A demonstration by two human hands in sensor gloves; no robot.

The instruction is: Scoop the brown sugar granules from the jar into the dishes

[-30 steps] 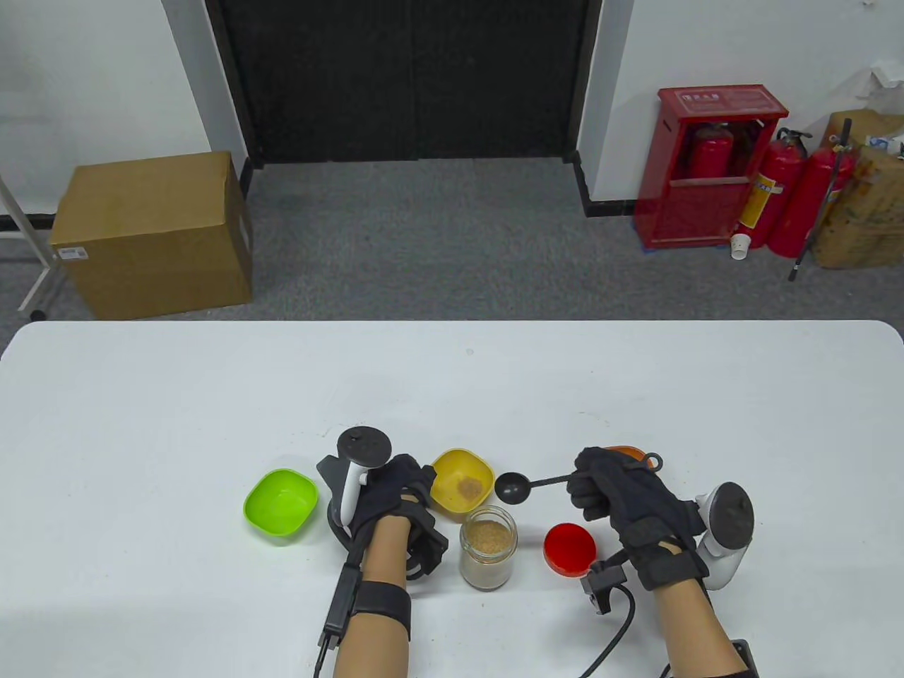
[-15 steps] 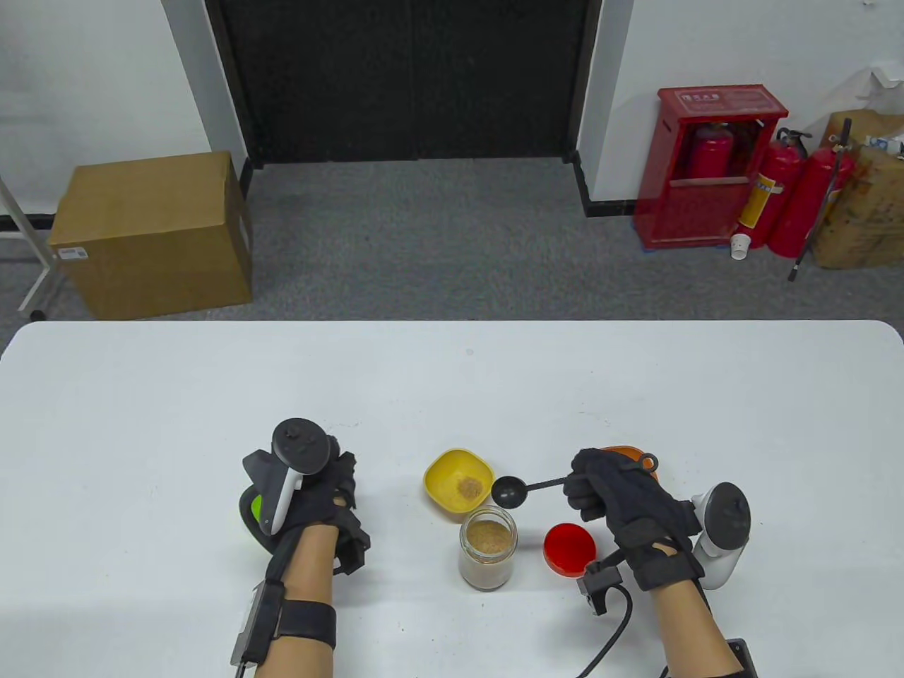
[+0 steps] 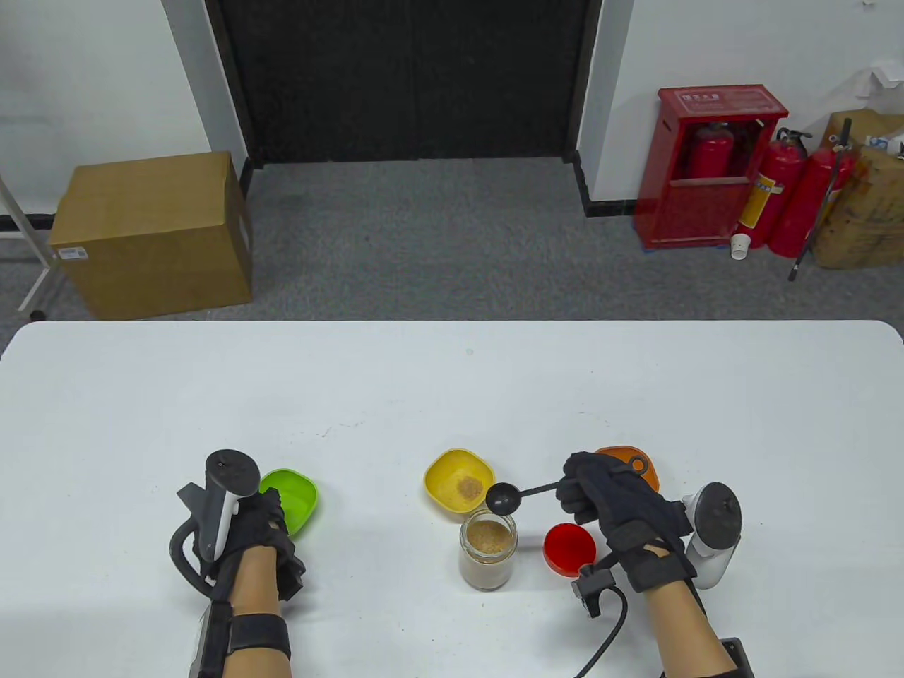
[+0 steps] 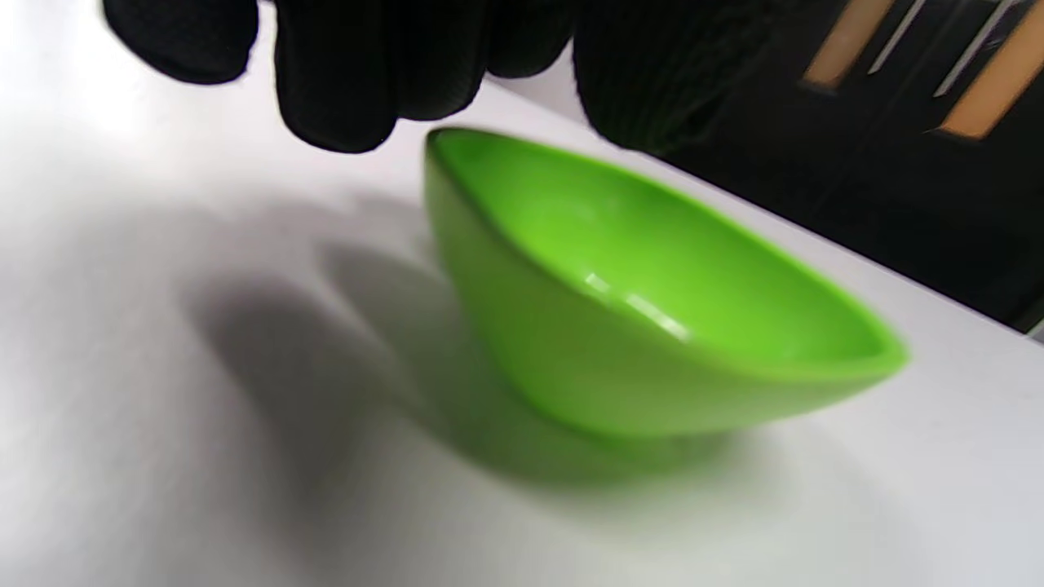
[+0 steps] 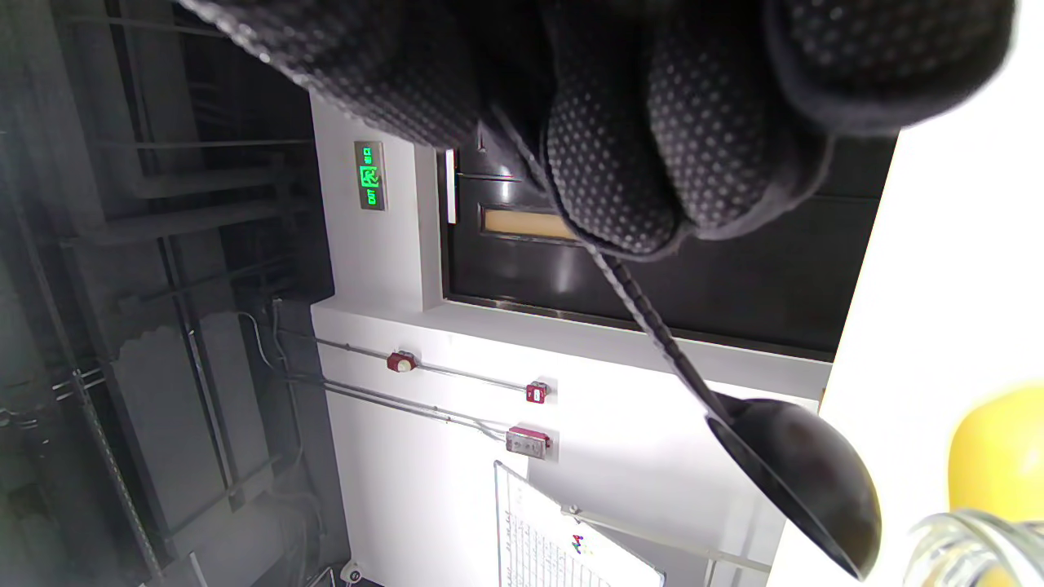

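A glass jar [image 3: 487,545] of brown sugar stands open at the table's front middle; its rim also shows in the right wrist view [image 5: 966,542]. My right hand [image 3: 575,491] grips the handle of a black spoon [image 3: 503,498], whose empty bowl [image 5: 787,477] hovers over the jar's far rim. A yellow dish [image 3: 459,486] behind the jar holds a little sugar. An orange dish [image 3: 632,459] is partly hidden behind my right hand. A green dish [image 3: 291,496] is empty [image 4: 652,310]. My left hand [image 3: 277,521] is empty beside it, fingers [image 4: 342,90] hanging over its near rim.
The jar's red lid [image 3: 569,549] lies on the table right of the jar, in front of my right hand. A cable [image 3: 607,635] trails from the right wrist to the front edge. The white table [image 3: 452,395] stretches back behind the dishes.
My left hand has moved left from the yellow dish, across the green dish, to its left side. The spoon's bowl has drifted slightly toward the jar.
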